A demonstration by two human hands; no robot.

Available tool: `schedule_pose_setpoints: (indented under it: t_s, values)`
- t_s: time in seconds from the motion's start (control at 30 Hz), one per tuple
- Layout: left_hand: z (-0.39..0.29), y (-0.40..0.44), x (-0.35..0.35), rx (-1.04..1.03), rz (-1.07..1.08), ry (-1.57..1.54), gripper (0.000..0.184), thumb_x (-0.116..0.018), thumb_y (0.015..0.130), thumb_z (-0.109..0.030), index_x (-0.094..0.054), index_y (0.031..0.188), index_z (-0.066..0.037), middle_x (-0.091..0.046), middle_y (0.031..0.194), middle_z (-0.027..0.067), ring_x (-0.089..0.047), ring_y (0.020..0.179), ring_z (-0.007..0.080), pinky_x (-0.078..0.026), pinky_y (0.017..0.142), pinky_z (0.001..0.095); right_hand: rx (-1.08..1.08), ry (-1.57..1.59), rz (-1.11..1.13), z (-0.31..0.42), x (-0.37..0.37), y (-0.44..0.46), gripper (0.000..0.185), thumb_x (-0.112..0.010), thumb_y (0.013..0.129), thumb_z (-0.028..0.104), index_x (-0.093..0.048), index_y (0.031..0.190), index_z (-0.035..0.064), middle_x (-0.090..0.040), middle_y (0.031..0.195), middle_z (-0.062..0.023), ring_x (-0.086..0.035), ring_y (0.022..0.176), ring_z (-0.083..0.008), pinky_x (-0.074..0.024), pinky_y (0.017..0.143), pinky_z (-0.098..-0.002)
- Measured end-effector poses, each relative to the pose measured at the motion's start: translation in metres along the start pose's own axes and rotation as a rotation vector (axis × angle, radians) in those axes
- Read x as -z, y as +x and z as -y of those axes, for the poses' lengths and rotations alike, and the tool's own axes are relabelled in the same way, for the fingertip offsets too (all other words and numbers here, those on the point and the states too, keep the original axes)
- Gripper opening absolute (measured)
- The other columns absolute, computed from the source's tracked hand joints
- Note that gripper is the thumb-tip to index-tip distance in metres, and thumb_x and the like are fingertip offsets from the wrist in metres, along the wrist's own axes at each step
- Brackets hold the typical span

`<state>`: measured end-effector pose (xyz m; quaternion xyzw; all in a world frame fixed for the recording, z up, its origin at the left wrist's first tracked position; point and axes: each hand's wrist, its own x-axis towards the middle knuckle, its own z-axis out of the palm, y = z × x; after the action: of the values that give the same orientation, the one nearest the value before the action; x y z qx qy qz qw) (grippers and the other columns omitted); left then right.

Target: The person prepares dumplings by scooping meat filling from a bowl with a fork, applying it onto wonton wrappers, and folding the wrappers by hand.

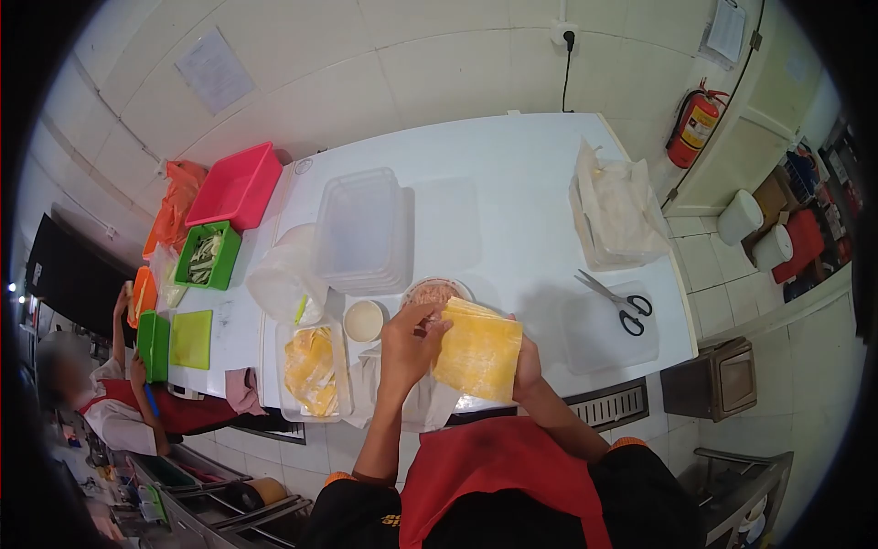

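Between my two hands is a stack of square yellow dough wrappers [480,352], dusted with flour and tilted up over the table's front edge. My left hand [409,346] pinches the upper left corner, where several sheet edges show. My right hand [528,368] supports the right side from behind, its fingers mostly hidden. Just beyond the stack sits a bowl of pinkish minced filling [432,292], partly covered. More yellow wrappers [312,371] lie in a clear plastic tray [342,384] to the left. Near my left hand stands a small cup of pale liquid [364,321].
Stacked clear containers [361,229] stand behind the cup, beside a round clear tub [279,284]. Black-handled scissors [622,304] lie on a clear lid [611,343] at right. A cloth-covered container [617,210] stands back right. A co-worker [119,403] works at far left near green bins [208,256].
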<state>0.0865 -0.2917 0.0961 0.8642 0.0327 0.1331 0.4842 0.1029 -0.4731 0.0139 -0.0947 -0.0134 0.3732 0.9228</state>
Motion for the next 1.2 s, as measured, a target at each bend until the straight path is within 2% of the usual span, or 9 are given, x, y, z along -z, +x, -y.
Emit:
schedule_pose_setpoints:
  t_s: [0.17, 0.47, 0.57, 0.73, 0.87, 0.93, 1.03, 1.07, 1.2]
  values:
    - [-0.008, 0.006, -0.001, -0.168, 0.073, 0.045, 0.023, -0.073, 0.078, -0.004, -0.07, 0.1, -0.002, -0.063, 0.083, 0.0121, -0.062, 0.068, 0.0208, -0.051, 0.061, 0.0276, 0.009, -0.023, -0.047, -0.001, -0.008, 0.001, 0.059, -0.023, 0.103, 0.047, -0.047, 0.133, 0.0023, -0.059, 0.125, -0.0121, -0.061, 0.11, -0.023, -0.0488, 0.096, -0.0368]
    - [-0.003, 0.014, 0.001, -0.111, 0.229, 0.044, 0.018, -0.071, 0.079, -0.004, -0.067, 0.096, 0.001, -0.062, 0.087, 0.0141, -0.063, 0.071, 0.0233, -0.05, 0.062, 0.0313, -0.007, -0.067, -0.082, -0.001, -0.009, 0.002, 0.062, -0.022, 0.102, 0.051, -0.046, 0.135, 0.0032, -0.057, 0.127, -0.0119, -0.059, 0.113, -0.0237, -0.0472, 0.099, -0.0378]
    - [-0.004, 0.014, -0.002, -0.036, 0.184, 0.019, 0.015, -0.069, 0.08, 0.0, -0.066, 0.095, 0.002, -0.066, 0.084, 0.0099, -0.062, 0.071, 0.0163, -0.051, 0.067, 0.0277, -0.001, -0.042, -0.069, 0.001, -0.004, 0.001, 0.063, -0.021, 0.102, 0.051, -0.045, 0.135, 0.0031, -0.057, 0.128, -0.0119, -0.059, 0.114, -0.0238, -0.047, 0.099, -0.0379]
    - [0.005, 0.017, -0.006, -0.159, 0.126, 0.063, 0.016, -0.07, 0.08, 0.001, -0.065, 0.095, 0.002, -0.067, 0.082, 0.0088, -0.061, 0.071, 0.0147, -0.05, 0.068, 0.0274, -0.001, -0.044, -0.118, 0.003, -0.009, 0.0, 0.069, -0.02, 0.1, 0.057, -0.044, 0.137, 0.0025, -0.055, 0.13, -0.013, -0.057, 0.116, -0.0259, -0.0457, 0.1, -0.04]
    - [0.002, 0.022, -0.009, -0.117, 0.114, -0.013, 0.017, -0.071, 0.08, -0.004, -0.064, 0.095, 0.001, -0.066, 0.08, 0.012, -0.061, 0.067, 0.0176, -0.049, 0.062, 0.0287, 0.011, 0.011, -0.057, 0.008, -0.015, -0.001, 0.085, -0.021, 0.094, 0.069, -0.037, 0.142, -0.0001, -0.048, 0.139, -0.0179, -0.05, 0.126, -0.0322, -0.0381, 0.107, -0.0441]
    - [-0.004, 0.023, -0.011, -0.094, 0.06, -0.081, 0.019, -0.071, 0.081, -0.004, -0.065, 0.098, 0.001, -0.066, 0.082, 0.0079, -0.061, 0.07, 0.0138, -0.05, 0.066, 0.0282, 0.019, 0.086, 0.059, 0.009, -0.011, -0.003, 0.092, -0.023, 0.09, 0.074, -0.037, 0.142, -0.0002, -0.046, 0.141, -0.0187, -0.048, 0.128, -0.0339, -0.036, 0.108, -0.0455]
    - [0.005, 0.023, -0.007, -0.04, -0.033, -0.171, 0.022, -0.073, 0.082, -0.007, -0.065, 0.101, -0.001, -0.066, 0.086, 0.0048, -0.06, 0.071, 0.0111, -0.051, 0.068, 0.0277, 0.125, -0.124, -0.18, 0.011, -0.014, -0.01, 0.095, -0.03, 0.087, 0.075, -0.03, 0.146, -0.0004, -0.037, 0.148, -0.0199, -0.041, 0.133, -0.0353, -0.0331, 0.11, -0.0488]
    - [0.013, 0.022, -0.002, -0.02, -0.067, -0.2, 0.023, -0.074, 0.082, -0.009, -0.065, 0.101, -0.001, -0.066, 0.087, 0.0043, -0.06, 0.072, 0.0106, -0.051, 0.068, 0.0275, 0.162, -0.046, -0.119, 0.014, -0.011, -0.011, 0.095, -0.032, 0.087, 0.073, -0.027, 0.147, -0.0002, -0.033, 0.149, -0.0207, -0.039, 0.134, -0.036, -0.0326, 0.11, -0.0497]
    - [0.063, 0.007, 0.023, 0.094, 0.013, 0.226, 0.023, -0.074, 0.081, -0.011, -0.064, 0.101, -0.003, -0.065, 0.09, 0.0102, -0.063, 0.076, 0.0192, -0.052, 0.068, 0.0324, 0.255, 0.056, 0.158, 0.036, -0.012, -0.014, 0.095, -0.04, 0.087, 0.067, -0.017, 0.151, 0.0009, -0.021, 0.154, -0.0238, -0.032, 0.138, -0.0388, -0.031, 0.11, -0.0532]
